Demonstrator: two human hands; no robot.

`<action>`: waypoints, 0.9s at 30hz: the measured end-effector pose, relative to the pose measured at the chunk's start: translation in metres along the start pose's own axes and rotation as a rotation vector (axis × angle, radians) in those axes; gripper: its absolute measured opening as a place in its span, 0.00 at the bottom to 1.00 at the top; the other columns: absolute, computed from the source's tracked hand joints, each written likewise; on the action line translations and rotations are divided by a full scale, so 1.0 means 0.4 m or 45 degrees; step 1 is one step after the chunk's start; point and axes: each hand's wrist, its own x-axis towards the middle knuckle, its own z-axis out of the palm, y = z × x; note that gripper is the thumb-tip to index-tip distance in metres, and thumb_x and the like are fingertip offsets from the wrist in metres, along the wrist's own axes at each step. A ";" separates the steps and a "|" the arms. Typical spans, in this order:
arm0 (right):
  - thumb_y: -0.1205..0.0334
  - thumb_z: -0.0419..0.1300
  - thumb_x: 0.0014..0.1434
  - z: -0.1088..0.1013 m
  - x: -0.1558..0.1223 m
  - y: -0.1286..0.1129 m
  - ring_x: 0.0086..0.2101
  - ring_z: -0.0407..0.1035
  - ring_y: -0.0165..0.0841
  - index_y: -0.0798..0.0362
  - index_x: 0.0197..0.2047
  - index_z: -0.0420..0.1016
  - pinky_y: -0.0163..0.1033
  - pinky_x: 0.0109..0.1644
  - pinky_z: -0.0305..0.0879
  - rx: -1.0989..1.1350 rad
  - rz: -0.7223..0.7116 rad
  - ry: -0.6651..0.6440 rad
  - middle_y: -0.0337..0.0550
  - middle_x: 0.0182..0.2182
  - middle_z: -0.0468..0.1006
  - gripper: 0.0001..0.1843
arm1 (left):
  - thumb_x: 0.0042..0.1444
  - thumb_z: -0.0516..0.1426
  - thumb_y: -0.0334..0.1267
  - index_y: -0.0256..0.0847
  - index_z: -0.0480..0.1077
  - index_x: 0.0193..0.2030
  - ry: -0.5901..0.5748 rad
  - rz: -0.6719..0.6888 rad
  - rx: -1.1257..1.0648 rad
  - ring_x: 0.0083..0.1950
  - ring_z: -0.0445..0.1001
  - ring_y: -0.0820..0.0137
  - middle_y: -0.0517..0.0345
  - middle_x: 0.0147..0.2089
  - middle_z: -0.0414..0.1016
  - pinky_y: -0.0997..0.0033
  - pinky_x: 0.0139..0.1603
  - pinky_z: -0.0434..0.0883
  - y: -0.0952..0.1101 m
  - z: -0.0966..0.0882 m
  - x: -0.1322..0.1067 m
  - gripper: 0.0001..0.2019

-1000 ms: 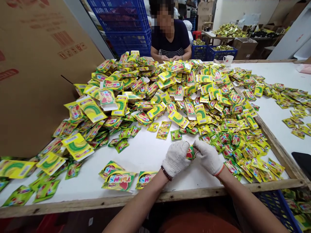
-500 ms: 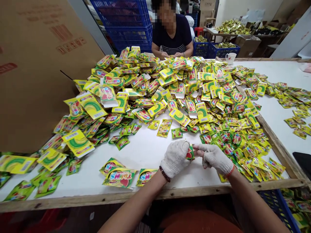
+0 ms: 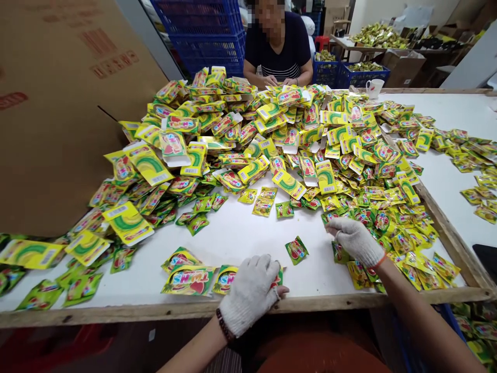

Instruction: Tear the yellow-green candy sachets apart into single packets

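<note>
My left hand (image 3: 252, 291), in a white knit glove, lies over a flat yellow and green "TWINS" box (image 3: 225, 280) near the table's front edge. Its fingers curl over the box, hiding the middle of it, and the thumb reaches the right end. Beside it, to the left, is another printed box (image 3: 190, 280). One green sachet (image 3: 296, 250) lies by itself between my hands. My right hand (image 3: 356, 239), also gloved, is at the left edge of the sachet heap (image 3: 402, 241). Its fingers are drawn together; what they hold, if anything, is hidden.
A large mound of boxes (image 3: 233, 124) covers the table's far side. The tall carton (image 3: 70, 119) stands at left. Wooden strips (image 3: 128, 314) edge the white table (image 3: 233, 235). Across it sits a co-worker (image 3: 277, 49), before blue crates (image 3: 202, 39). A white mug (image 3: 374, 88) stands behind.
My hands have parted. The left moved down and left onto the box; the right shifted right to the sachets. A green sachet, earlier in my left hand, now lies on the table.
</note>
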 end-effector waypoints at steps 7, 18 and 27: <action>0.66 0.58 0.57 -0.022 0.076 0.046 0.35 0.71 0.37 0.45 0.63 0.68 0.38 0.32 0.57 -1.006 0.077 0.009 0.53 0.54 0.68 0.30 | 0.63 0.54 0.46 0.42 0.72 0.37 -0.021 -0.088 -0.010 0.46 0.72 0.58 0.51 0.43 0.72 0.58 0.47 0.68 -0.105 -0.048 -0.039 0.12; 0.64 0.60 0.54 -0.034 0.074 0.029 0.37 0.67 0.36 0.53 0.40 0.76 0.37 0.36 0.56 -0.888 0.131 -0.080 0.48 0.41 0.71 0.09 | 0.56 0.59 0.37 0.37 0.69 0.49 0.218 -0.703 -0.330 0.51 0.75 0.54 0.41 0.49 0.75 0.62 0.48 0.70 -0.196 -0.129 0.361 0.14; 0.52 0.58 0.55 0.000 0.026 0.032 0.22 0.60 0.30 0.50 0.27 0.60 0.34 0.25 0.54 0.269 0.253 0.205 0.34 0.19 0.66 0.14 | 0.50 0.63 0.42 0.35 0.73 0.47 0.601 -0.567 -1.283 0.43 0.77 0.62 0.48 0.43 0.80 0.65 0.42 0.74 -0.156 -0.088 0.294 0.19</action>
